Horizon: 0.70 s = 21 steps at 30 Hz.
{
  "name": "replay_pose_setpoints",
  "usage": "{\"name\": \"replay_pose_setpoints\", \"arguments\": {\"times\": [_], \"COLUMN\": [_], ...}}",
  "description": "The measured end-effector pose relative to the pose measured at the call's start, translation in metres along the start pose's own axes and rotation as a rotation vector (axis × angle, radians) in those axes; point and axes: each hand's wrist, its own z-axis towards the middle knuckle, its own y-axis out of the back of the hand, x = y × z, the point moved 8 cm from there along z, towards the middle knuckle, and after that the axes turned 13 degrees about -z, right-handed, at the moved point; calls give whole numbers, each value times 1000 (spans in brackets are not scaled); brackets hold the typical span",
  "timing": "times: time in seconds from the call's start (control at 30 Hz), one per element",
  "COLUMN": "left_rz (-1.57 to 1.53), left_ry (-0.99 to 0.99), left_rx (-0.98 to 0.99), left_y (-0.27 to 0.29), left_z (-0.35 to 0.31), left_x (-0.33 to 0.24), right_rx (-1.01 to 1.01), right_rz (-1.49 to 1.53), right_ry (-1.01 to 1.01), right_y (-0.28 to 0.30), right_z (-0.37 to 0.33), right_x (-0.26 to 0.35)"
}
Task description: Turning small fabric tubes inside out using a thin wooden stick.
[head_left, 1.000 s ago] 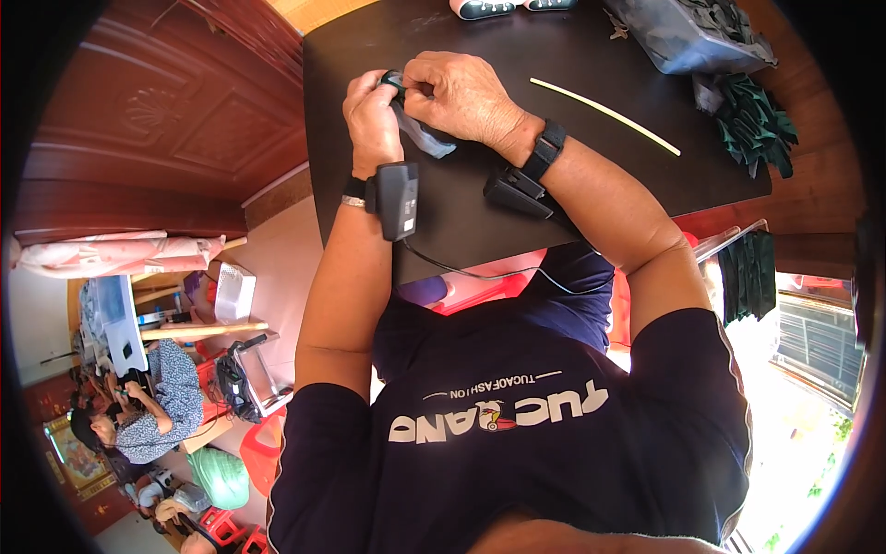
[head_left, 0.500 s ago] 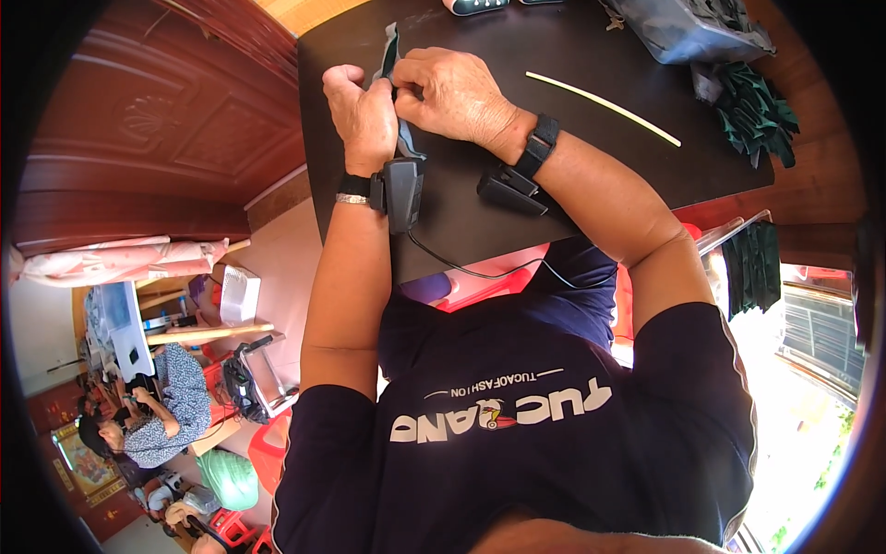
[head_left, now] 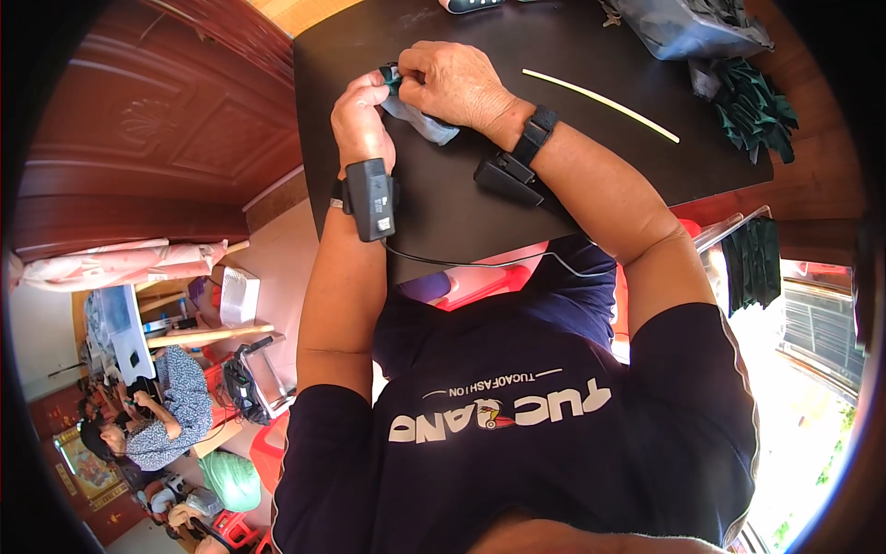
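Over the far left part of the dark table (head_left: 443,208), both of my hands are closed on one small cloth piece (head_left: 421,122), dark green on one face and pale grey-blue on the other. My left hand (head_left: 360,127) pinches its green upper end between thumb and fingers. From the right, my right hand (head_left: 459,85) grips the same end, its fingertips partly hidden behind the knuckles. The pale part hangs folded below, between the hands. Right of my right hand lies a thin pale yellow-green strip (head_left: 602,104), touched by neither hand.
A translucent bin (head_left: 688,32) of dark pieces stands at the far right, beside a bundle of dark green cloth pieces (head_left: 757,111). A shoe (head_left: 472,4) shows at the far edge. A cable (head_left: 480,274) runs from my left wrist device. Another person (head_left: 175,406) sits at far left.
The cloth has turned from upright to slanting, its pale part swung out to the right below my hands. My left wrist has rolled, and my right hand has shifted slightly.
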Motion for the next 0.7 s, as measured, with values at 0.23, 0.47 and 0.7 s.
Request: {"name": "replay_pose_setpoints", "arguments": {"times": [0.23, 0.47, 0.7], "left_rz": [-149, 68, -18], "left_ry": [298, -169, -253], "left_rx": [194, 217, 178], "left_y": [-30, -35, -36], "left_z": [-12, -12, -13], "left_x": [4, -24, -30], "right_rx": [43, 70, 18], "right_rz": [87, 240, 232], "right_ry": [77, 15, -4], "right_y": [6, 8, 13], "right_z": [5, 6, 3], "right_x": [-3, 2, -1]}}
